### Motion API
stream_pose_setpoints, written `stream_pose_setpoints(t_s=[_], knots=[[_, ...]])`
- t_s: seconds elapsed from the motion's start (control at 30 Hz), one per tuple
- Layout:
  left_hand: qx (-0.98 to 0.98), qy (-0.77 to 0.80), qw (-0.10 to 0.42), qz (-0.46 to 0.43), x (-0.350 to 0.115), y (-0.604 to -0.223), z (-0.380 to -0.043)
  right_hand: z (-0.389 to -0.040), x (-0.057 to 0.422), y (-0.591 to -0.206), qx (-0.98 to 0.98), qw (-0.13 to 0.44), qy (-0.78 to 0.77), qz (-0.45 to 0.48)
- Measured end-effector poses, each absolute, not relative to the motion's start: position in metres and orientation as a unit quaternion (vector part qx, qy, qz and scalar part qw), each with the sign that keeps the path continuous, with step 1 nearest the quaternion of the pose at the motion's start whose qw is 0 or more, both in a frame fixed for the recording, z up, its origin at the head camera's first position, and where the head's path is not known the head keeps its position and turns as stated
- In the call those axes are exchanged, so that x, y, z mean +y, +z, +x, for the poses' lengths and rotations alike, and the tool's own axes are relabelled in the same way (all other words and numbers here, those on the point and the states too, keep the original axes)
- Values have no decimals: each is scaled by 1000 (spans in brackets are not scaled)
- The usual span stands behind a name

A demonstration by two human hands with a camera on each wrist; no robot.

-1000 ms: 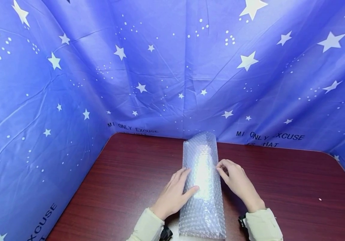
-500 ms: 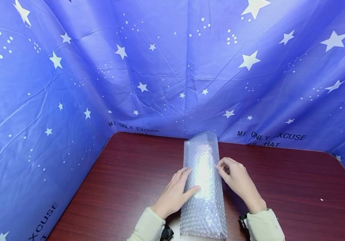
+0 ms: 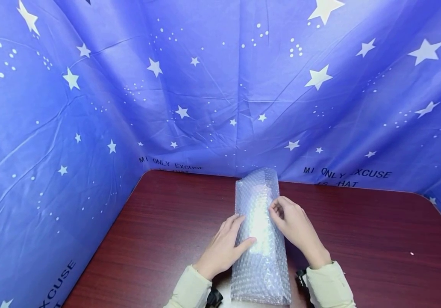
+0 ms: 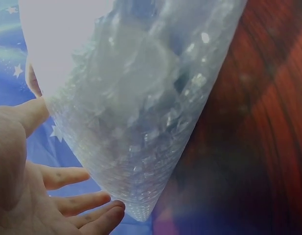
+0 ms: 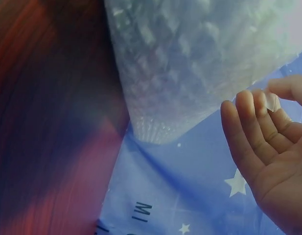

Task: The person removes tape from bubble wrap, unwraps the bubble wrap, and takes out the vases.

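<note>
A long bundle of clear bubble wrap lies lengthwise on the table, its far end near the curtain. My left hand rests along its left side, fingers extended and thumb on top; the left wrist view shows those fingers spread beside the wrap. Over the bundle's right edge, my right hand has its thumb and forefinger together. Between them, in the right wrist view, a small clear strip like a piece of tape is pinched, while the other fingers extend. Whatever is inside the wrap is blurred by the bubbles.
The dark red wooden table spreads on both sides of the bundle. A blue curtain with white stars encloses its back and sides. A tiny pale speck lies on the table at the right.
My right hand has moved left and slightly away from me, from the bundle's right edge to over its top. The left hand and the bubble wrap have stayed in place.
</note>
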State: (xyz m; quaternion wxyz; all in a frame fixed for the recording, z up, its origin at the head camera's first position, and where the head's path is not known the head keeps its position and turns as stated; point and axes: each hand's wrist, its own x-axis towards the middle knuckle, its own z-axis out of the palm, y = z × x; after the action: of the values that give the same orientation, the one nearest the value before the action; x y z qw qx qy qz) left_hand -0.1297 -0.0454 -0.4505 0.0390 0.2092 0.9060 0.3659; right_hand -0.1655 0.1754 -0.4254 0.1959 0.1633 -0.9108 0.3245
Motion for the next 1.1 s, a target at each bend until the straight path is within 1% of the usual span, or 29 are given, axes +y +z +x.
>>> stream_pose_setpoints(t_s=[0.33,0.53,0.7,1.1], knots=[[908,359,39,210,-47,-449,-131,-163,167,-419,-912,195,321,163],[909,356,37,215,-48,-451,-132,-163,159,-414,-899,185,355,178],[909,356,35,214,-50,-450,-133,-163,155,-414,-888,189,375,189],[916,338,-15,215,-42,-429,-128,-165,153,-418,-872,188,399,212]])
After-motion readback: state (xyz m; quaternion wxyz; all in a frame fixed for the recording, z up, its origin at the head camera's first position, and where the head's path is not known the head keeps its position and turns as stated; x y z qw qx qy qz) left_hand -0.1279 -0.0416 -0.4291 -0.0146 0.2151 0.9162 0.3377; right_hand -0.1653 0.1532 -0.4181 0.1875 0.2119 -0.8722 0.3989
